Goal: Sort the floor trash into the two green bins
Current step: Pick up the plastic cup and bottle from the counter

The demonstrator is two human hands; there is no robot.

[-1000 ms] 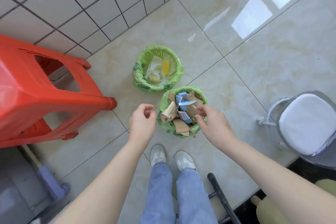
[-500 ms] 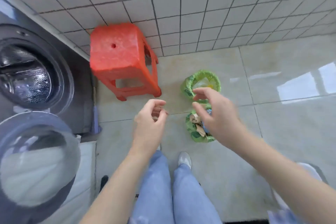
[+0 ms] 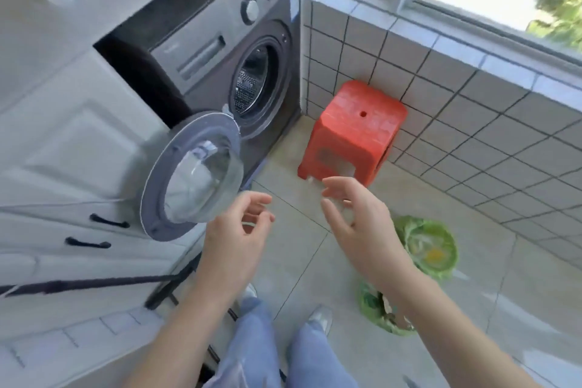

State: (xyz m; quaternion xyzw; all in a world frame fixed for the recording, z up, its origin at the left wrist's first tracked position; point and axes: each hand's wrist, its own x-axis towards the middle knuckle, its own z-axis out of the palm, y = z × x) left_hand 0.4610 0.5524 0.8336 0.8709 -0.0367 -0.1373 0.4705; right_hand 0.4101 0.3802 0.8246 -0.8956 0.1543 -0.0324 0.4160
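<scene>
Two green bins stand on the floor at the lower right. The farther bin [image 3: 436, 271] holds pale and yellow scraps. The nearer bin [image 3: 368, 305] holds brown paper and is partly hidden by my right forearm. My left hand [image 3: 239, 230] hangs in the air left of the bins, fingers loosely curled, nothing in it. My right hand [image 3: 356, 217] is raised above the floor between the stool and the bins, fingers spread and empty. The view is blurred by motion.
A red plastic stool [image 3: 352, 132] stands against the tiled wall. A dark washing machine [image 3: 220, 50] sits at the left with its round door [image 3: 192, 176] swung open toward me. White cabinets [image 3: 63, 148] fill the left. My shoes and jeans are below.
The view has swung up and to the left, so the bins now lie at the lower right. Both hands have lifted away from the nearer bin and opened.
</scene>
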